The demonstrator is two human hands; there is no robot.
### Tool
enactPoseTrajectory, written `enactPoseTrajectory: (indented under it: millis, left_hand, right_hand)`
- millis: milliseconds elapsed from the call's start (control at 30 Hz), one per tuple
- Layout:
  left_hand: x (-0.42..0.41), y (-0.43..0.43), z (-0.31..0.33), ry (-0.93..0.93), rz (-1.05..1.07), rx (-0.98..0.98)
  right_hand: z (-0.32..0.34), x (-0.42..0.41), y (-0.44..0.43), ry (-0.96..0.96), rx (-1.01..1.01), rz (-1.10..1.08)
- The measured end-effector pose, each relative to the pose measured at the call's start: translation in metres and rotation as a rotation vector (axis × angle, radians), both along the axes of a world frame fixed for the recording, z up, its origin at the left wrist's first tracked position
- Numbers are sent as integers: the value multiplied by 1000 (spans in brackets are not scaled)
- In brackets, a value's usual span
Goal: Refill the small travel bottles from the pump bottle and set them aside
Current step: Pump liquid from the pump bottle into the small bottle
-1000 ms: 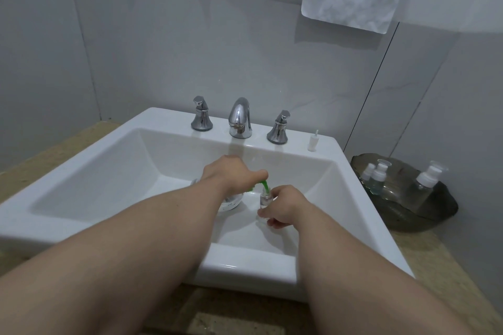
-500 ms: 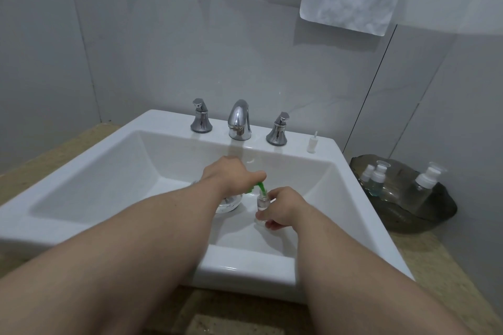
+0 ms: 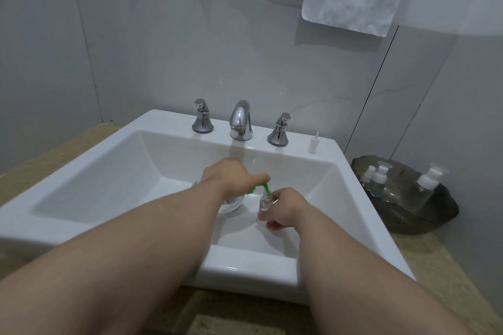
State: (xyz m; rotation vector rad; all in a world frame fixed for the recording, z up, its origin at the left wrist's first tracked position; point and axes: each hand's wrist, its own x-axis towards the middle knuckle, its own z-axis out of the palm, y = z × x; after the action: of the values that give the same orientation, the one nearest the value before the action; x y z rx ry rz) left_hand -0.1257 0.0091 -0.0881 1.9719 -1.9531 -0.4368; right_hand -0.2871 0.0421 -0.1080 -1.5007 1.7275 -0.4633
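Reaching with both forearms into the basin of a white rectangular sink (image 3: pixel 81 163), below a chrome faucet (image 3: pixel 240 120). Passing over, well apart on the counter to the right, a dark tray (image 3: pixel 424 217) holding three capped travel bottles (image 3: pixel 379 178), all upright, clear with white tops, one tinted blue-green low down. Clasping the top of a clear, round-bodied pump bottle (image 3: pixel 231 202) with the left hand (image 3: pixel 231 175), curling the fingers over the pump head and hiding it. Aiming its green nozzle (image 3: pixel 265 188) down and to the right, tip at the mouth of the small travel bottle (image 3: pixel 265 202). Gripping that clear, uncapped bottle upright, low in the basin just right of the pump bottle, with the right hand (image 3: pixel 283 207), wrapping fingers and thumb round its lower half; not managing to tell its fill level. Noting a tiny white cap (image 3: pixel 313 143) standing on the sink's back rim, right of the handles.
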Motion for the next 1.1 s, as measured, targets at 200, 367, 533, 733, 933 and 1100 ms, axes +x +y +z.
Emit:
enactPoseTrajectory:
  millis: [200, 367, 533, 733, 933, 1100]
  left_hand:
    - [5, 1, -3, 4, -16, -5]
    - [3, 2, -1, 27, 8, -1]
    - [-2, 2, 2, 36, 37, -12]
    - [-3, 1, 5, 65, 47, -8]
    - [-3, 0, 5, 57, 53, -11]
    - [-2, 0, 6, 47, 41, -2]
  right_hand:
    - [-1, 0, -2, -10, -15, -12]
    - [-1, -1, -2, -23, -4, -13]
    - [-3, 0, -4, -26, -3, -11]
    - [-4, -1, -3, -34, -1, -12]
    - [-2, 0, -1, -40, 22, 15]
    - [-1, 1, -1, -40, 28, 28]
